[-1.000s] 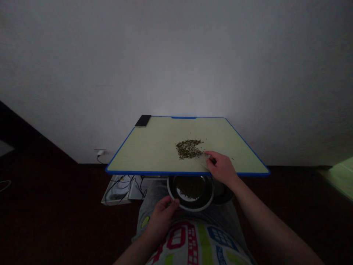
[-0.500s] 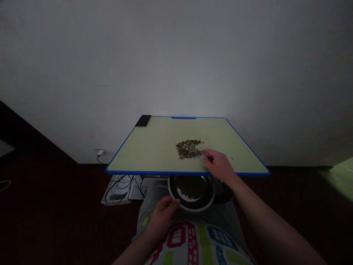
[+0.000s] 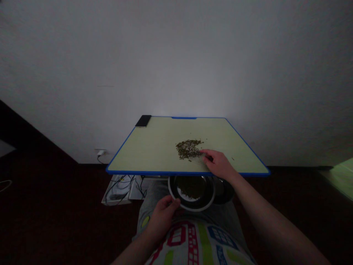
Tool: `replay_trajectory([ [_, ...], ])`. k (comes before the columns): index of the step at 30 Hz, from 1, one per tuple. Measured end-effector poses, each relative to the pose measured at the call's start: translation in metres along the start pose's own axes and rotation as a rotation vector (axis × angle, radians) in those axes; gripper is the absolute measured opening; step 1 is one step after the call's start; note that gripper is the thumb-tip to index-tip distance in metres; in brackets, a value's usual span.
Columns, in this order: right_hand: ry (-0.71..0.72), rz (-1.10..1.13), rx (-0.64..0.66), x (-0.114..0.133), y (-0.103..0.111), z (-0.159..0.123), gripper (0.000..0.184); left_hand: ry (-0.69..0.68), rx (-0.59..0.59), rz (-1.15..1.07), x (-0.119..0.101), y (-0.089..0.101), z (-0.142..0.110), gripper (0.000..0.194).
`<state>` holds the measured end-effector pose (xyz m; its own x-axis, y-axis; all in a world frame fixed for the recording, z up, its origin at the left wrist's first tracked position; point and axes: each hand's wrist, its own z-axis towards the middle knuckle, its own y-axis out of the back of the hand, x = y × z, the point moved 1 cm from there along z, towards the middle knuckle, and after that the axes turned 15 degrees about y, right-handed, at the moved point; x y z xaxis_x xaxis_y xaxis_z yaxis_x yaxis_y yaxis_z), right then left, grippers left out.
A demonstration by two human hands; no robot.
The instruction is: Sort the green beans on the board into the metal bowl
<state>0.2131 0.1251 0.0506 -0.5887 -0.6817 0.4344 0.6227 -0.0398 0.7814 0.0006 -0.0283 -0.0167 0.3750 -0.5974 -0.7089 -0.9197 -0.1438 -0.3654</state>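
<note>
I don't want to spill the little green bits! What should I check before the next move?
1. Left hand gripping the rim of the metal bowl: ok.
2. Bowl sitting under the near edge of the pale green board: ok.
3. Clear plastic sheet in the right hand touching the pile of dark green bits: cannot tell.
4. All bits together in the pile: not ok, stray bits lie right of the hand.
5. Black phone well away from the pile: ok.
</note>
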Motion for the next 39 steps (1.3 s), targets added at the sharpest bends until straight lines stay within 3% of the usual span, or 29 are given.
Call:
replay_trajectory([
  [10,-0.014,0.021,0.003,0.002,0.0,0.001,0.038,-0.001,-0.004,0.0,0.0,0.0,-0.001,0.03],
  [20,0.059,0.054,0.034,0.002,-0.01,0.012,0.036,-0.002,-0.036,0.018,-0.003,-0.002,-0.005,0.033],
  [30,0.129,0.122,0.117,0.013,-0.011,0.013,0.037,-0.007,-0.026,0.037,-0.002,-0.001,-0.003,0.033],
  [39,0.085,0.226,0.228,0.02,-0.007,0.008,0.035,-0.017,-0.033,0.034,0.001,0.0,0.0,0.032],
])
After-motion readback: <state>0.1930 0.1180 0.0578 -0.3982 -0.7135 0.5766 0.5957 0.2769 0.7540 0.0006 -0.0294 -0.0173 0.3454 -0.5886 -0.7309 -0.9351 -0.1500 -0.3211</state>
